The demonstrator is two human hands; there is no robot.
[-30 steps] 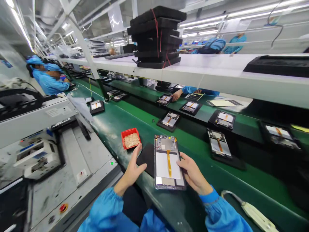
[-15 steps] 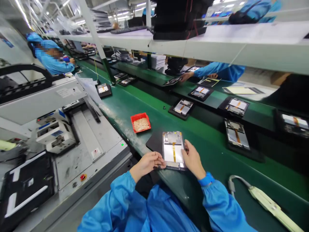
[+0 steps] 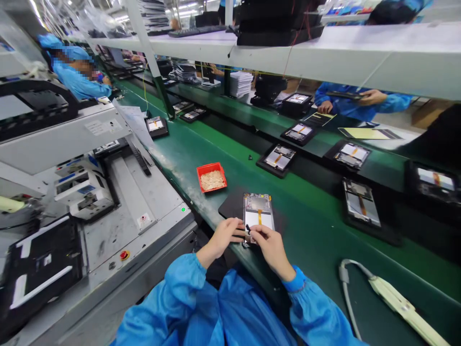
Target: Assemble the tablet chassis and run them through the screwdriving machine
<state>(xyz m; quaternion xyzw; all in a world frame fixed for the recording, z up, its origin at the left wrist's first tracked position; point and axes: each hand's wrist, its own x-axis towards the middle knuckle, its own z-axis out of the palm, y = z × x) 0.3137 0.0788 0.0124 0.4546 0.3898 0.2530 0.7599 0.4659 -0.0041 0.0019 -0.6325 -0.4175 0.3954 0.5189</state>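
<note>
An open tablet body (image 3: 258,212) with a white panel and an orange ribbon cable lies on a black mat (image 3: 230,206) at the near edge of the green belt (image 3: 309,226). My left hand (image 3: 225,234) and my right hand (image 3: 268,245) meet over its near end, fingers pinched together around a small dark part (image 3: 248,229). Both sleeves are blue. A red tray (image 3: 212,177) of small tan pieces sits just beyond and left of the tablet.
Several more open tablets (image 3: 276,159) lie on black trays along the belt. A grey machine (image 3: 108,192) with a red button stands to my left. A cream tool with a cable (image 3: 392,298) lies at right. Other workers in blue (image 3: 356,103) sit opposite and further left.
My left hand came back from beside the red tray to the tablet's near end. My right hand slid from the tablet's right edge to join it, and both now pinch a small part.
</note>
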